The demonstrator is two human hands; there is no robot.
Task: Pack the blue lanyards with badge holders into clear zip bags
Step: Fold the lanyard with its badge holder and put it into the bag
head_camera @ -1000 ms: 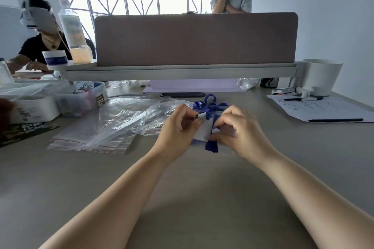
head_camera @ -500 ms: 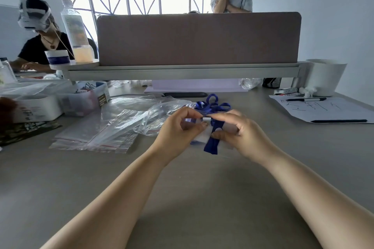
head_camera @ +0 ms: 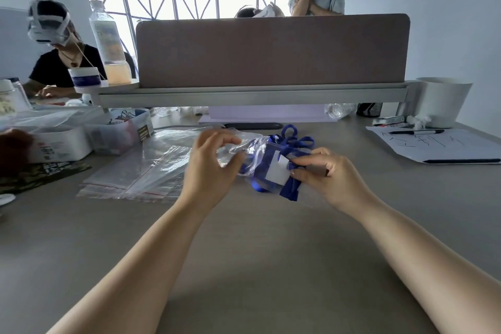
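Blue lanyard [head_camera: 287,187], folded bundle with white-carded badge holder [head_camera: 277,170]: held just above the tabletop [head_camera: 257,266], partly inside a clear zip bag [head_camera: 244,152]. Left hand [head_camera: 210,168] grip pinched on the bag mouth; right hand [head_camera: 329,175] grip closed on the bundle. Long axis runs near-to-far, loops pointing away. Risk, as judged: loose loops snag the bag mouth, or the thin film slips free. Spare bags [head_camera: 141,171] lie left.

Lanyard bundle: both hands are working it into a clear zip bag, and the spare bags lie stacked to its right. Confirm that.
Wrong side. In the head view the spare bags lie left of the lanyard bundle. Both the left hand and the right hand do work it into the clear zip bag.
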